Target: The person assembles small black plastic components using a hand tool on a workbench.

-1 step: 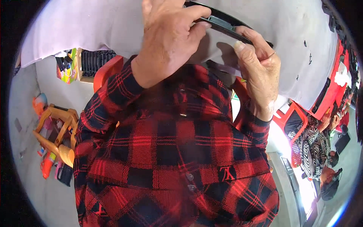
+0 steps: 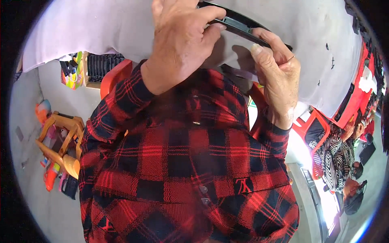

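My left hand [image 2: 182, 44] and right hand [image 2: 277, 81] have not shifted, fingers of both closed on the thin flat black piece [image 2: 239, 25], which I hold up close to my head, above the near edge of the white-covered counter [image 2: 101, 28].

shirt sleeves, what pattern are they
Red and black plaid shirt sleeves, seen in the head view.

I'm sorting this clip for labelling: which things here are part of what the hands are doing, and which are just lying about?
In hand:
- left hand, gripping the slim black strip
- right hand, fingers on the same strip
- pale cloth-covered table beneath them

Lying about:
- orange wooden rack on the floor, left
- colourful packets by the table's edge
- red plastic chair
- a seated person in a striped top, right
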Available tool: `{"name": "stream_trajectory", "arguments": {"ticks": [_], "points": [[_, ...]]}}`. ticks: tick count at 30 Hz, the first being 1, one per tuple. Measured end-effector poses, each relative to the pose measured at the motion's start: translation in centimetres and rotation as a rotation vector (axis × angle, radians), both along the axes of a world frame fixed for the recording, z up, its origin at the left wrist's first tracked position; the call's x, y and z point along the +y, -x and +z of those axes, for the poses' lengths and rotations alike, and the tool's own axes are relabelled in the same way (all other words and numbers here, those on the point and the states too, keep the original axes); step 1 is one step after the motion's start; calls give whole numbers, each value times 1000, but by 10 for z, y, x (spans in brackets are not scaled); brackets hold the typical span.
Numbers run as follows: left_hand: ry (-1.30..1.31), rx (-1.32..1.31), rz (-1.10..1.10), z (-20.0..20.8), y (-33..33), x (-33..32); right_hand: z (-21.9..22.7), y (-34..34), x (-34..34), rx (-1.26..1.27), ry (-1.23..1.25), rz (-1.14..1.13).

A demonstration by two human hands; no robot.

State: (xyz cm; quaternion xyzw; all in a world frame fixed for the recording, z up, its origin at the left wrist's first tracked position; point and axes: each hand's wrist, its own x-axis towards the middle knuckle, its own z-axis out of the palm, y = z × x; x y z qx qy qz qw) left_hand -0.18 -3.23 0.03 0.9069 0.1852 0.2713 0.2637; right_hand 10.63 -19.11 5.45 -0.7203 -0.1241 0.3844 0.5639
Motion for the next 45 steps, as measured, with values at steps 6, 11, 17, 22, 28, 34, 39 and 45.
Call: {"name": "stream_trajectory", "arguments": {"ticks": [6,11,17,22,28,34,39,45], "points": [[110,84,-60,32,-2,2,4,-6,-6,82,-25,76],[113,80,-70,30,-4,2,-1,-3,-2,33,-14,32],[123,81,-74,34,-4,2,-1,-2,-2,7,-18,8],[170,80,-76,38,-5,1,4,-2,-5,-13,-10,6],[92,84,-74,57,-2,1,12,0,-5,70,-126,-20],[107,109,-53,46,2,1,8,-6,-2,32,-95,82],[-26,-23,-19,7,5,2,-2,-2,1,62,-90,36],[78,49,-91,33,6,3,-1,-1,0,47,-60,26]]}}
